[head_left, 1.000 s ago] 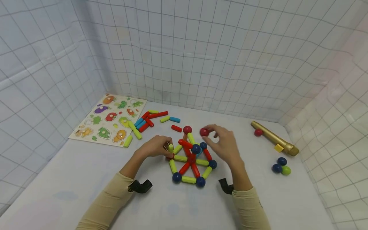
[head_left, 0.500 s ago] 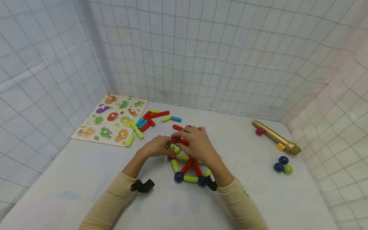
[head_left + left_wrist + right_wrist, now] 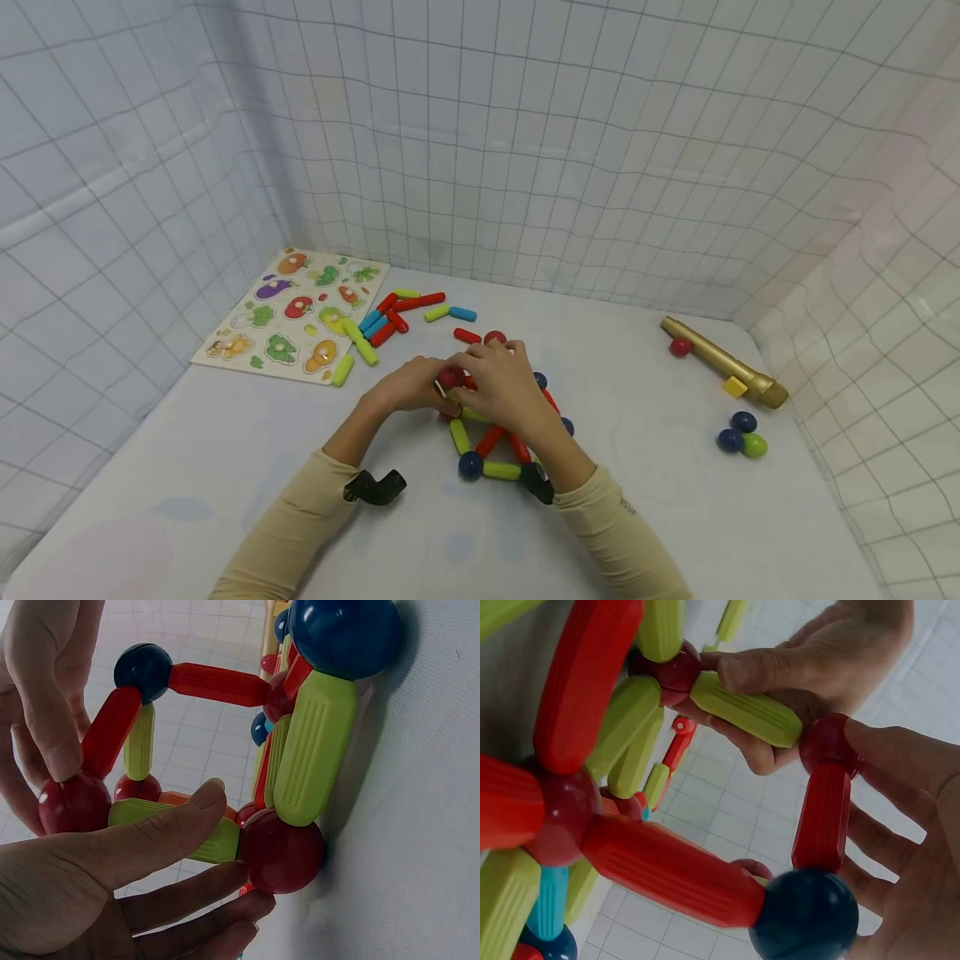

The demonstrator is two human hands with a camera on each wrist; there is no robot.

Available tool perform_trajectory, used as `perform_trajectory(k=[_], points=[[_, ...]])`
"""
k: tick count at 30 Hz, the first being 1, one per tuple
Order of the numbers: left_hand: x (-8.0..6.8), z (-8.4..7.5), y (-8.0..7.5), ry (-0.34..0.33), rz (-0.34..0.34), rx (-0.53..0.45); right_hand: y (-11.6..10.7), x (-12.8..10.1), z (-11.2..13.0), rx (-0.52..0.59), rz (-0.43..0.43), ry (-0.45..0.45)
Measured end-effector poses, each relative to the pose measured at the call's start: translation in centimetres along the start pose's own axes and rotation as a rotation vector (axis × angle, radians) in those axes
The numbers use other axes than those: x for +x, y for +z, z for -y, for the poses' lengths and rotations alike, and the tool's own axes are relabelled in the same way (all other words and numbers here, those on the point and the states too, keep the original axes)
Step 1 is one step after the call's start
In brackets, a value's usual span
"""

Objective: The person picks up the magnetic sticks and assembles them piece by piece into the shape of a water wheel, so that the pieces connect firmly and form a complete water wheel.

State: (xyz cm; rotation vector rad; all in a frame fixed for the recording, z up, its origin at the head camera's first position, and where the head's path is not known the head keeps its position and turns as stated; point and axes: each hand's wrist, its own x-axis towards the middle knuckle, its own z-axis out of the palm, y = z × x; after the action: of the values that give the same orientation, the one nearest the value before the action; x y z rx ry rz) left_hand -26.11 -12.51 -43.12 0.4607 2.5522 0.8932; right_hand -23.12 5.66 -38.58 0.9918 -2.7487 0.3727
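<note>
Left hand [image 3: 405,387] gripping an upright green rod [image 3: 176,829] of the rod-and-ball structure [image 3: 498,433], thumb along its top, fingers curled beneath; rod's lower end joined to a red ball [image 3: 281,851] resting on the white table [image 3: 225,467]. Right hand [image 3: 504,385] pinching a red ball [image 3: 451,377] at the upper end of that green rod, fingertips closed on it, a red rod [image 3: 821,817] running from the same ball to a dark blue ball [image 3: 804,915]. Structure sitting mid-table, directly under both hands, flat base of green and red rods with dark blue balls at the corners. Loose rods [image 3: 390,318] heaped farther back left, beside a vegetable peg puzzle [image 3: 296,312]. Well apart at right: gold tube [image 3: 723,361], small red ball [image 3: 680,347], yellow cube [image 3: 734,387], cluster of two blue balls and one green [image 3: 742,433].
</note>
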Motion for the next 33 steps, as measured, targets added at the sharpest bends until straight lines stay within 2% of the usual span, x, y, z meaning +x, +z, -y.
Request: perform_trajectory(k=[4,7,11,13,15,17,21,25,29,33], points=[[-0.1,0.1,0.0,0.017,-0.002,0.007,0.0,-0.1,0.2,-0.016,0.036,0.021],[0.0,0.1,0.1,0.01,-0.001,-0.005,-0.7,-0.9,-0.6,0.033,0.009,0.043],[0.2,0.1,0.5,-0.025,0.008,0.003,-1.7,-2.6,-3.5,0.092,-0.077,0.138],[0.2,0.1,0.7,-0.043,0.02,0.036,-1.7,-3.4,-5.5,0.105,-0.076,0.199],[0.3,0.2,0.9,-0.059,0.027,0.069,-1.3,-4.0,-7.3,0.131,-0.018,0.249],[0.4,0.4,1.0,-0.063,0.029,0.092,-0.5,-4.3,-8.8,0.182,0.075,0.288],[0.5,0.8,0.9,-0.067,0.015,0.062,1.5,-4.7,-10.4,0.253,0.235,0.367],[0.8,1.9,0.7,-0.08,-0.044,-0.006,2.9,-4.9,-10.4,0.223,0.252,0.4],[1.7,2.6,1.3,-0.105,-0.166,-0.101,2.7,-5.0,-10.0,0.141,0.233,0.375],[2.6,2.4,2.0,-0.126,-0.256,-0.156,2.3,-4.9,-10.1,0.097,0.243,0.372]])
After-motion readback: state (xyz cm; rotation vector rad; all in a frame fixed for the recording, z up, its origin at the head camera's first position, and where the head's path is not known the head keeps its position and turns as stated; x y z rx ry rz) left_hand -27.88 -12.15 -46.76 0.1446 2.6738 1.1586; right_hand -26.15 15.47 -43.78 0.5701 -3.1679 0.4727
